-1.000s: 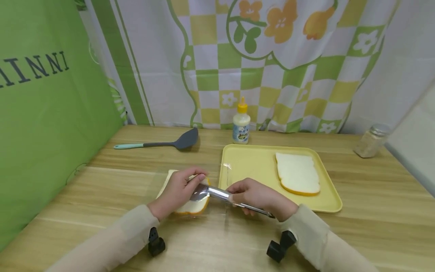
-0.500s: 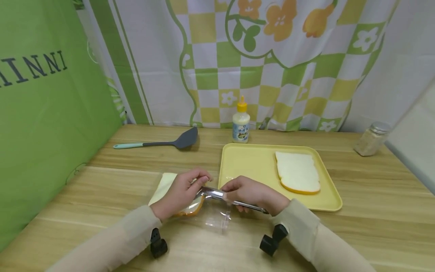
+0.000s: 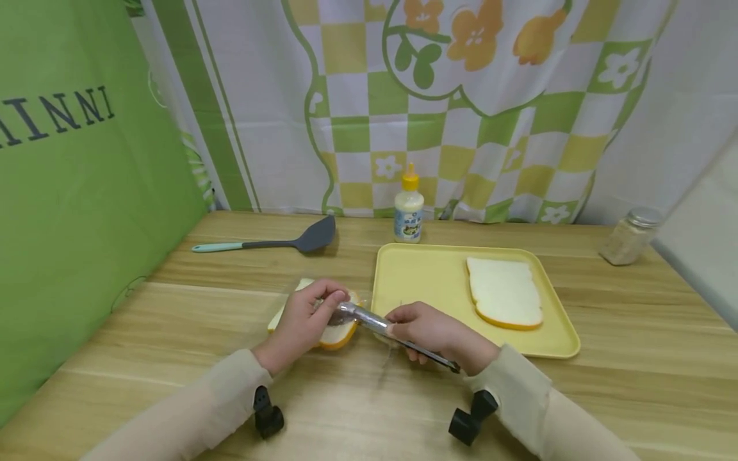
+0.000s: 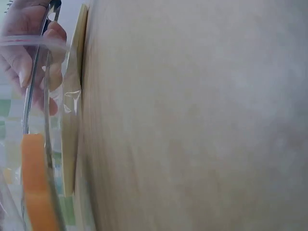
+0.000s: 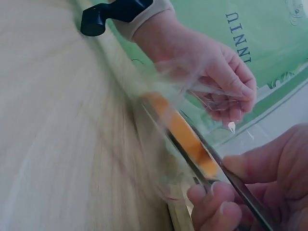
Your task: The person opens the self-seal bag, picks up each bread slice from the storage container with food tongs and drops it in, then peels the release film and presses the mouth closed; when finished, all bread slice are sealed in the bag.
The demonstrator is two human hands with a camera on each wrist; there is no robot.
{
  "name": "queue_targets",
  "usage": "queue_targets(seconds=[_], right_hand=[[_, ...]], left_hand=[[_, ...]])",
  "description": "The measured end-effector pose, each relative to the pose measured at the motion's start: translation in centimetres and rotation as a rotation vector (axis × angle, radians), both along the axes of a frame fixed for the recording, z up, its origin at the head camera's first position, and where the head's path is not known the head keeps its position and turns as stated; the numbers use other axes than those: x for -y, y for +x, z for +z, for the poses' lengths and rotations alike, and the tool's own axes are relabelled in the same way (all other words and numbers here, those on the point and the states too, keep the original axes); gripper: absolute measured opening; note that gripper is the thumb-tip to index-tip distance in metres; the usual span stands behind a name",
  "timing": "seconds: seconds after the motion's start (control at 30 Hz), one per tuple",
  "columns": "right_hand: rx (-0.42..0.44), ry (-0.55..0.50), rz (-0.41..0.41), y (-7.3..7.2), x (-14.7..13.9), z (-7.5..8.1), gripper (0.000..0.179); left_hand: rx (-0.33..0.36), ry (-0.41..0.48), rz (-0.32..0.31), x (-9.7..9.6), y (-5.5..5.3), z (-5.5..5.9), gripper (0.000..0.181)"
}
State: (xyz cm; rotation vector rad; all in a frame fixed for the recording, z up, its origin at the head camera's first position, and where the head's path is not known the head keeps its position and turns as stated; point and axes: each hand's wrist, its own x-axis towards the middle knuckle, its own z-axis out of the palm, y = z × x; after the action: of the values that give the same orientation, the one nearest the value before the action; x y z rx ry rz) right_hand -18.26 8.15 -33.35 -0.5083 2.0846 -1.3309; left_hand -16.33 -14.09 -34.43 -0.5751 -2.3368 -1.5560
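My right hand (image 3: 441, 336) grips a pair of metal tongs (image 3: 371, 321) by its arms. A slice of bread (image 3: 339, 334) with an orange crust is clamped between the tong ends, left of the tray; the right wrist view shows the crust (image 5: 190, 144) between the two arms. Clear, thin film of a plastic bag (image 4: 72, 98) surrounds the slice and the front of the tongs. My left hand (image 3: 301, 325) pinches the bag's film between thumb and fingers, above the slice, and hides part of the bread.
A yellow tray (image 3: 423, 275) holds another bread slice (image 3: 506, 293) on its right side. Behind it stands a squeeze bottle (image 3: 409, 214) with a yellow cap. A spatula (image 3: 316, 235) lies at the back left, and a glass jar (image 3: 630, 237) stands at far right.
The bread slice swung left and tilted half a second ago, then came back right with the tongs. The bag's loose end shifted with it. Both hands kept their hold.
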Motion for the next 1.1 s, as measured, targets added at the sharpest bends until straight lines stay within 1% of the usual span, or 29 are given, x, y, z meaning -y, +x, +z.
queue_targets(seconds=[0.03, 0.1, 0.23, 0.33, 0.47, 0.6, 0.73, 0.8, 0.87, 0.97, 1.1], right_hand=[[-0.008, 0.003, -0.011, 0.1, 0.0, 0.0, 0.025], [-0.003, -0.005, -0.025, 0.1, 0.0, 0.0, 0.025], [0.003, -0.023, -0.023, 0.4, 0.5, -0.3, 0.024], [-0.007, -0.014, -0.023, 0.5, 0.9, -0.4, 0.022], [-0.019, 0.021, -0.025, 0.6, 1.2, -0.2, 0.021], [-0.028, 0.050, -0.020, 0.5, 1.2, 0.0, 0.018], [-0.034, 0.062, -0.012, 0.2, 1.3, 0.1, 0.016], [-0.038, 0.067, -0.008, 0.0, 1.4, 0.0, 0.017], [-0.030, 0.072, -0.009, 0.0, 1.4, 0.0, 0.017], [-0.015, 0.075, -0.014, 0.0, 1.3, 0.1, 0.019], [-0.014, 0.069, -0.005, 0.2, 0.9, 0.4, 0.023]], left_hand=[[0.007, 0.016, -0.007, 0.0, 0.0, 0.0, 0.012], [0.005, 0.021, -0.018, -0.2, 0.1, 0.0, 0.011], [-0.050, -0.028, -0.010, -0.7, 0.1, 0.1, 0.011], [-0.090, -0.063, -0.001, -1.0, 0.1, 0.1, 0.010], [-0.098, -0.077, -0.001, -1.2, 0.1, 0.1, 0.010], [-0.076, -0.063, 0.008, -1.2, 0.0, 0.1, 0.010], [-0.049, -0.044, -0.009, -1.2, -0.1, 0.0, 0.010], [-0.027, -0.042, -0.016, -1.2, -0.2, 0.0, 0.011], [0.015, -0.022, -0.017, -1.0, -0.4, -0.1, 0.013], [0.065, 0.011, 0.029, -0.5, -0.7, -0.2, 0.015], [0.076, 0.052, 0.104, 0.3, -1.0, -0.3, 0.015]])
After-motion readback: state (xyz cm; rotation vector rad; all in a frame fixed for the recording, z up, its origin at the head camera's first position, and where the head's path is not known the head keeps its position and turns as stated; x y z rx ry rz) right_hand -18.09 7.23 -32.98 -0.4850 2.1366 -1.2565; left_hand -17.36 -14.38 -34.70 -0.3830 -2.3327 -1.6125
